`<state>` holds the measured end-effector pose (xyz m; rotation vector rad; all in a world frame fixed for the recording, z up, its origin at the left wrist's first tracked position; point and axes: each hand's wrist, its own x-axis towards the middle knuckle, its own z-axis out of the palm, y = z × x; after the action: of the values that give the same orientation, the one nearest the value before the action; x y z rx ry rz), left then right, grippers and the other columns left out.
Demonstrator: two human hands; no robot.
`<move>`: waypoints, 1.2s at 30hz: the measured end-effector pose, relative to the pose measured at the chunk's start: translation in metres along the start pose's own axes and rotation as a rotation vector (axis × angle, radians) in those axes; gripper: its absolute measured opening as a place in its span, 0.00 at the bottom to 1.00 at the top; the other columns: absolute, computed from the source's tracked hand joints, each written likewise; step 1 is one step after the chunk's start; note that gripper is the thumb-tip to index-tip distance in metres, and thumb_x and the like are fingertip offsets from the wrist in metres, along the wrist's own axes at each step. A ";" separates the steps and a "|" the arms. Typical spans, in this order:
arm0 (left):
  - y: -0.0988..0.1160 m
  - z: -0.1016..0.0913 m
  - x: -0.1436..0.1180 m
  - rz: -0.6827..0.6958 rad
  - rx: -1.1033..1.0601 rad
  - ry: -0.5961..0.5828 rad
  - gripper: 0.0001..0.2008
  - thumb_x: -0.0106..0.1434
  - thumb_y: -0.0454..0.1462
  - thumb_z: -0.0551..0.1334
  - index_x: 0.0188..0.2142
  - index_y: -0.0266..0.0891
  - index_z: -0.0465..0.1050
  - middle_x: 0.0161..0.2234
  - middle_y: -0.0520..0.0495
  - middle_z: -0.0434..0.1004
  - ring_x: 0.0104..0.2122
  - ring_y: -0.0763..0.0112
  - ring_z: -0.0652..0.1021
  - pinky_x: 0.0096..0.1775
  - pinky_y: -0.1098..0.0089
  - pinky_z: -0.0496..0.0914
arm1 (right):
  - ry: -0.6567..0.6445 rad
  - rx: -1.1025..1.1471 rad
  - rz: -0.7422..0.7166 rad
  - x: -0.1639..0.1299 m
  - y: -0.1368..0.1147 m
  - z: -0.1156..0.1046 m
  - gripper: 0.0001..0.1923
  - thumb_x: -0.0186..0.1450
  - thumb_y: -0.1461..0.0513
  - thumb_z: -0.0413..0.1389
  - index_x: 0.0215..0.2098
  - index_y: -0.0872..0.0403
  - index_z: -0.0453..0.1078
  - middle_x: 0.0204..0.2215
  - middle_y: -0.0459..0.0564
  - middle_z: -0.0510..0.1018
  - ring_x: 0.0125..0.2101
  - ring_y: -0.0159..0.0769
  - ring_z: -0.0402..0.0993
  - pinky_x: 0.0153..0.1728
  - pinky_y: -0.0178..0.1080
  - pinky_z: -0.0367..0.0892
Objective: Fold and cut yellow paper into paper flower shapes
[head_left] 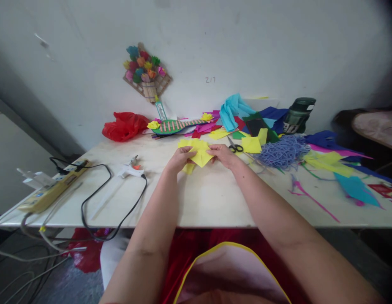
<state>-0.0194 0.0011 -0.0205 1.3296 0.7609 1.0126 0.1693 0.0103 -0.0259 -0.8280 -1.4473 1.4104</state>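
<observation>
Above the white table [211, 207], left of the black-handled scissors [235, 148], a creased yellow paper [201, 156] is pinched on either side by the left hand [179, 158] and right hand [222, 155]. Light, even fingertip pressure should keep its creases crisp.

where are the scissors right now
In the head view, the black-handled scissors lie on the white table just beyond and to the right of the right hand, beside a yellow paper square.
</observation>
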 end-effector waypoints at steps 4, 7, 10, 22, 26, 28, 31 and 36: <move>0.003 0.002 -0.001 -0.025 -0.091 -0.012 0.14 0.49 0.33 0.61 0.36 0.29 0.70 0.33 0.40 0.75 0.30 0.67 0.76 0.31 0.69 0.71 | 0.037 0.038 0.017 -0.001 -0.002 0.001 0.11 0.48 0.64 0.58 0.30 0.59 0.73 0.24 0.48 0.75 0.20 0.28 0.67 0.15 0.30 0.62; 0.006 0.003 -0.002 -0.040 -0.132 0.018 0.12 0.49 0.31 0.60 0.36 0.28 0.69 0.33 0.39 0.75 0.31 0.66 0.76 0.30 0.68 0.72 | 0.056 0.058 0.026 -0.001 -0.003 0.003 0.11 0.48 0.66 0.58 0.31 0.59 0.73 0.25 0.49 0.75 0.21 0.29 0.68 0.14 0.30 0.62; 0.006 0.003 -0.002 -0.039 -0.163 0.034 0.13 0.50 0.30 0.58 0.37 0.29 0.68 0.33 0.40 0.75 0.30 0.66 0.76 0.28 0.68 0.73 | 0.076 0.067 0.024 -0.001 -0.004 0.004 0.12 0.47 0.66 0.58 0.31 0.60 0.73 0.26 0.50 0.76 0.21 0.29 0.67 0.14 0.30 0.62; 0.006 0.003 -0.003 -0.054 -0.142 0.025 0.13 0.52 0.31 0.57 0.39 0.33 0.67 0.29 0.43 0.75 0.27 0.67 0.77 0.29 0.70 0.72 | 0.029 0.065 -0.002 -0.001 -0.002 0.003 0.15 0.48 0.65 0.57 0.35 0.58 0.73 0.21 0.46 0.73 0.13 0.25 0.61 0.13 0.32 0.61; 0.008 0.004 -0.004 -0.065 -0.135 0.030 0.12 0.52 0.32 0.56 0.37 0.32 0.67 0.25 0.43 0.74 0.28 0.65 0.77 0.30 0.69 0.71 | -0.020 0.094 -0.038 -0.004 -0.006 0.003 0.14 0.48 0.64 0.56 0.34 0.59 0.73 0.18 0.45 0.72 0.13 0.25 0.62 0.14 0.33 0.62; 0.008 0.004 -0.004 -0.058 -0.142 0.044 0.11 0.51 0.32 0.56 0.36 0.32 0.67 0.25 0.44 0.74 0.28 0.65 0.77 0.31 0.68 0.71 | -0.029 0.123 -0.054 -0.005 -0.007 0.004 0.13 0.49 0.63 0.55 0.32 0.60 0.73 0.19 0.47 0.72 0.13 0.26 0.62 0.14 0.33 0.62; 0.009 0.004 -0.003 -0.058 -0.167 0.052 0.10 0.50 0.32 0.55 0.33 0.32 0.68 0.25 0.43 0.74 0.28 0.64 0.77 0.32 0.66 0.72 | -0.005 0.136 -0.076 -0.005 -0.008 0.005 0.13 0.51 0.58 0.55 0.28 0.60 0.73 0.20 0.48 0.72 0.14 0.26 0.63 0.13 0.32 0.61; 0.008 0.005 -0.002 -0.014 -0.145 0.076 0.11 0.49 0.36 0.55 0.30 0.31 0.70 0.30 0.42 0.74 0.30 0.65 0.76 0.30 0.66 0.72 | 0.049 0.027 -0.058 -0.003 -0.006 0.006 0.14 0.46 0.57 0.61 0.25 0.61 0.71 0.20 0.47 0.72 0.14 0.23 0.60 0.12 0.30 0.59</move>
<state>-0.0171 -0.0030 -0.0118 1.1656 0.7385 1.0913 0.1654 0.0051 -0.0204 -0.7924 -1.4018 1.3540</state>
